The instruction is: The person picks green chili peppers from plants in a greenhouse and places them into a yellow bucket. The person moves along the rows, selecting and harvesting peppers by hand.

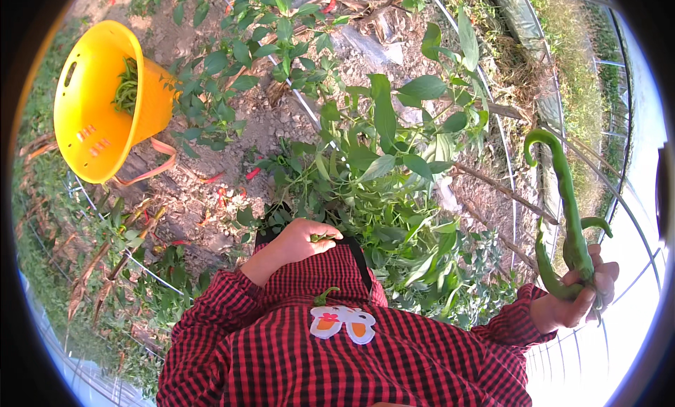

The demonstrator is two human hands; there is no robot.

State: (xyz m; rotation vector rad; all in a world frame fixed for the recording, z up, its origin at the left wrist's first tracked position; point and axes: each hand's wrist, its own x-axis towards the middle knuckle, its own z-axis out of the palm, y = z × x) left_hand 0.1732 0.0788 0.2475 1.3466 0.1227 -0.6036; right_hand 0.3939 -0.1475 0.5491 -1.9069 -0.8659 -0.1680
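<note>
Out at the right, my right hand (585, 291) grips several long green chili peppers (569, 206) by their lower ends. The longest one rises upward and hooks over at its tip. My left hand (303, 242) is closed in front of my waist. Small green ends (319, 238) show between its thumb and fingers, and the remainder is hidden in the palm. A green pepper stem (325, 297) stands out from the red-and-black checked apron (316, 375), just above a white butterfly-shaped patch (343, 323). Leafy pepper plants (390, 159) grow directly before me, between the two hands.
A yellow plastic basket (89, 138) at the upper left leans toward me, with green peppers (126, 88) inside and a pink strap (163, 161) hanging. Red peppers (253, 173) lie on the soil. White lines (303, 101) and dry stalks (506, 190) cross the rows. Greenhouse hoops (633, 206) curve at right.
</note>
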